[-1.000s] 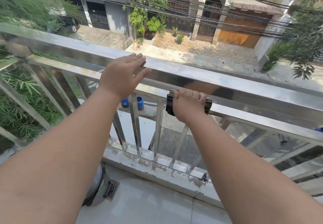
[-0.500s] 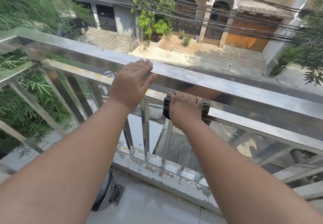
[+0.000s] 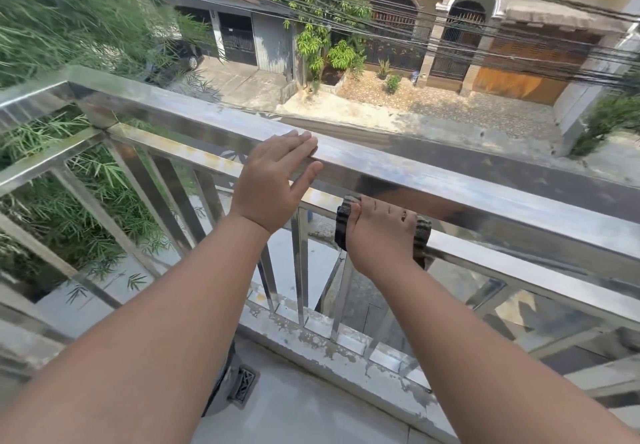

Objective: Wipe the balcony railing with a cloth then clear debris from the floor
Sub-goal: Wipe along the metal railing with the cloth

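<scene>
One head-worn wide-angle view looks forward and down from the balcony, close over both forearms to the railing (image 3: 450, 180), with the street (image 3: 467, 163) beyond and below it.

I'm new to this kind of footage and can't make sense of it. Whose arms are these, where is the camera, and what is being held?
There is no machine here. A person wears a wide-angle camera on the head, looking down along both bare arms. The left hand lies flat and open on the top rail of a steel balcony railing. The right hand grips a dark striped cloth wrapped over the lower rail. Below, on the balcony floor, sits a drain grate. Beyond the railing lie a street and houses.
</scene>
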